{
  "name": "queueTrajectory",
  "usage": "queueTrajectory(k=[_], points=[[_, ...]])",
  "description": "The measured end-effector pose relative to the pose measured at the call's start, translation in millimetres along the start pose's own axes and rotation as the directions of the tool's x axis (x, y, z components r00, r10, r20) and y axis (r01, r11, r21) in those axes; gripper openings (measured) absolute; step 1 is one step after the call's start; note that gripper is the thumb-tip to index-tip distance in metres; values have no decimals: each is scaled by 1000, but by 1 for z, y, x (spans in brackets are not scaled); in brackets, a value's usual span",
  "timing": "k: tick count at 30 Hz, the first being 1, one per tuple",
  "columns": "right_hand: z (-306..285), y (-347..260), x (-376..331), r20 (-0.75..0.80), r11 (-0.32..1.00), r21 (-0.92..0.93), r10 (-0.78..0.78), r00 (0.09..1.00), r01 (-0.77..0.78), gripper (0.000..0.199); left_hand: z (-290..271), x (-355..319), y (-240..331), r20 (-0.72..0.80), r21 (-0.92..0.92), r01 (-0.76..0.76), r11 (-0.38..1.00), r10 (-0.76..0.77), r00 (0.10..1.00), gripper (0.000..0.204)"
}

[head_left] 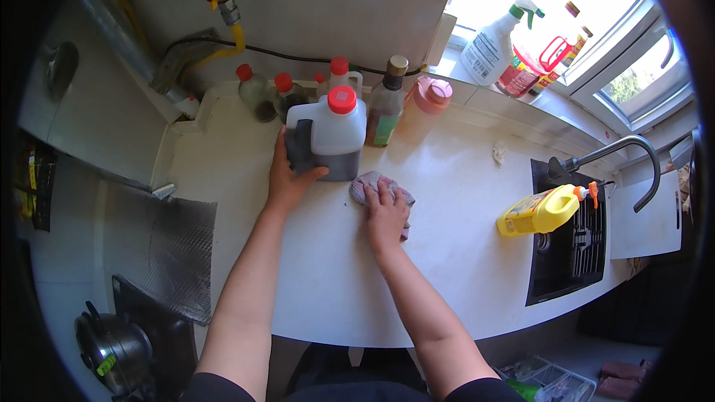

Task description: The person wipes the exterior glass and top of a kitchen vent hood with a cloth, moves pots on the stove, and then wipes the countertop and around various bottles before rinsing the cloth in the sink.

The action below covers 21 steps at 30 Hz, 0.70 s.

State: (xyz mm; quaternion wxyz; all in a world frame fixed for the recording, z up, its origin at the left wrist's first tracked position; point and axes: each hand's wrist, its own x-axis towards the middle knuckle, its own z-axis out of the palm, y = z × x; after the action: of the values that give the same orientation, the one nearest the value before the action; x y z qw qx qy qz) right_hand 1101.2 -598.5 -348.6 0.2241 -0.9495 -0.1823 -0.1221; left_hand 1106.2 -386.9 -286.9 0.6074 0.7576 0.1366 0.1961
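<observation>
My left hand (287,180) is wrapped round the lower left side of a white translucent plastic jug (337,134) with a red cap, its thumb across the front. Dark liquid fills the jug's lower part, and it stands upright on the white countertop (313,253). Just to the right of it, my right hand (387,217) presses on a bunched grey-pink cloth (367,181), fingers curled over it. A few dark specks lie on the counter between the jug and the cloth.
Behind the jug stand several red-capped bottles (253,94), a dark-capped glass bottle (386,104) and a pink-lidded pitcher (426,108). A yellow bottle (538,211) lies across the edge of the black sink (566,253). The windowsill holds a spray bottle (488,50). A crumpled white scrap (499,152) lies at the back.
</observation>
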Motion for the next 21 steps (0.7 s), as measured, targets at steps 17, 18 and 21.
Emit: queueTrajectory(k=[17, 18, 21], points=[[28, -104, -29, 130, 871, 153, -487, 864, 467, 51, -89, -230, -23, -251, 487, 54, 872, 81, 964, 41], [29, -117, -41, 149, 801, 241, -589, 794, 548, 49, -97, -237, -26, -276, 472, 78, 878, 63, 959, 39], [47, -153, -33, 255, 701, 499, -680, 687, 509, 45, -118, -256, -30, -323, 459, 112, 881, 48, 945, 34]])
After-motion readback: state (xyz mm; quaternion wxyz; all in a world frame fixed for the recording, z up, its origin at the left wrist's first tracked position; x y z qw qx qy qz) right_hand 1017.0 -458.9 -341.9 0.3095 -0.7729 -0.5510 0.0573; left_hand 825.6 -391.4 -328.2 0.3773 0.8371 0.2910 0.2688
